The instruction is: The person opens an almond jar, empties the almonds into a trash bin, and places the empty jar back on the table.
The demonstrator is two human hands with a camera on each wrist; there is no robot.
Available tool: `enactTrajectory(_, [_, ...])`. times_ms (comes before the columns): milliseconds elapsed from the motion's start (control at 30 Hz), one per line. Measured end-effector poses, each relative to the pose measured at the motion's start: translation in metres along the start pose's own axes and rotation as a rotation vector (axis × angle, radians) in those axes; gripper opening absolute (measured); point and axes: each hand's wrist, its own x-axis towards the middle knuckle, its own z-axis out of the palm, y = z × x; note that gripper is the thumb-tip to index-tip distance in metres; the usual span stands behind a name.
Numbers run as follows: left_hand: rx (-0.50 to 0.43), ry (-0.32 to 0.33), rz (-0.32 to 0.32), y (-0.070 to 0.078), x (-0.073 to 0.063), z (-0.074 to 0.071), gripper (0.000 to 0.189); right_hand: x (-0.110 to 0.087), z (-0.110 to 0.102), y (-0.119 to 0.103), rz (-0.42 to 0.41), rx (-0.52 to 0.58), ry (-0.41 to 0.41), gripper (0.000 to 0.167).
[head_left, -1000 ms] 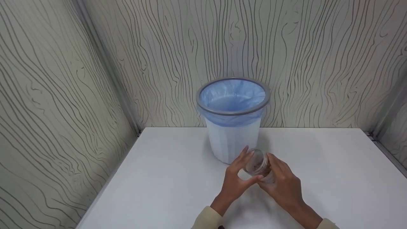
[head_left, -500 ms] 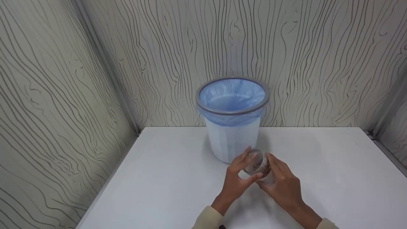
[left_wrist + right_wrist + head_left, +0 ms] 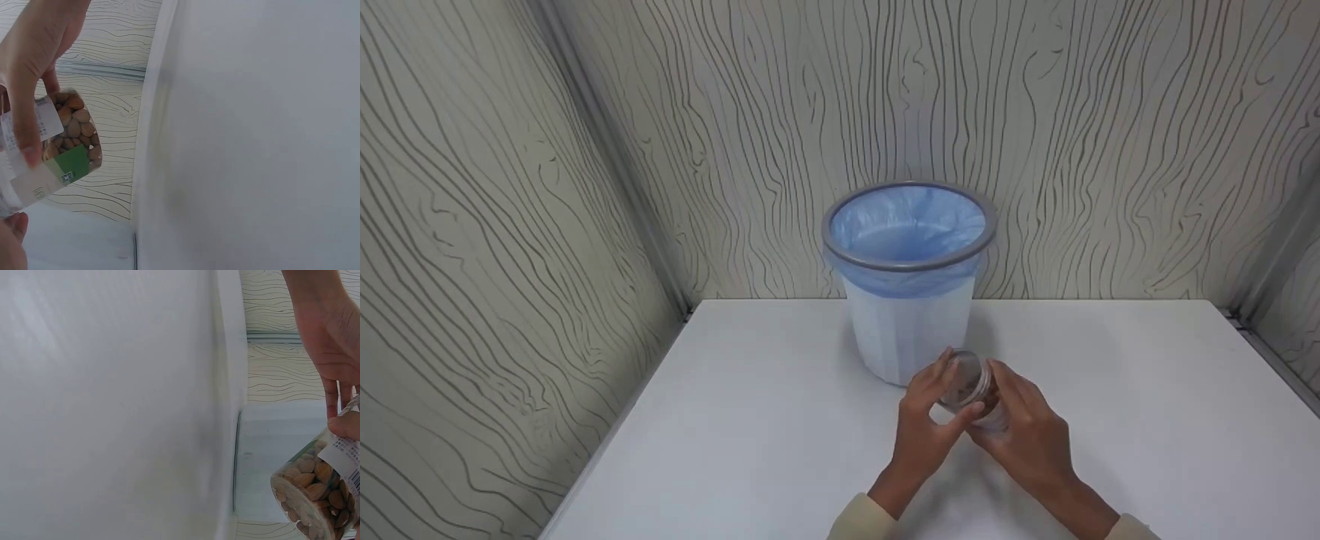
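A clear plastic jar point(image 3: 991, 396) of almonds is tilted in front of the bin, between both hands. My right hand point(image 3: 1031, 435) grips the jar's body. My left hand point(image 3: 921, 431) holds the clear lid end point(image 3: 964, 369) between thumb and fingers. In the left wrist view, almonds point(image 3: 73, 125) fill the body, which bears a green and white label point(image 3: 67, 166); fingers cover part of it. The right wrist view shows the jar's bottom with almonds point(image 3: 322, 489) behind it and a white barcode label point(image 3: 342, 458).
Behind the hands a white waste bin point(image 3: 911, 322) stands on the white table point(image 3: 750, 427), with a blue liner point(image 3: 911, 281) folded under its grey rim point(image 3: 907, 265). Wood-patterned panels point(image 3: 780, 150) close off the back and sides.
My left hand has shifted slightly right and turned a little round the lid end, its thumb moving up. My right hand and the jar have hardly moved.
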Motion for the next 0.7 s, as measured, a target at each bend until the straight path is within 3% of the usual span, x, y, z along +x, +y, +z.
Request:
enactTrajectory(467, [0.051, 0.108, -0.222, 0.025, 0.002, 0.01, 0.06, 0.0, 0.001, 0.001, 0.0, -0.009, 0.004, 0.091])
enactTrajectory(600, [0.087, 0.103, -0.237, 0.028, 0.003, 0.009, 0.064, 0.0, 0.0, 0.001, -0.009, -0.023, -0.003, 0.094])
enactTrajectory(700, [0.107, 0.08, -0.208, 0.027, 0.004, 0.007, 0.066, 0.001, 0.0, 0.0, -0.012, -0.023, -0.006, 0.097])
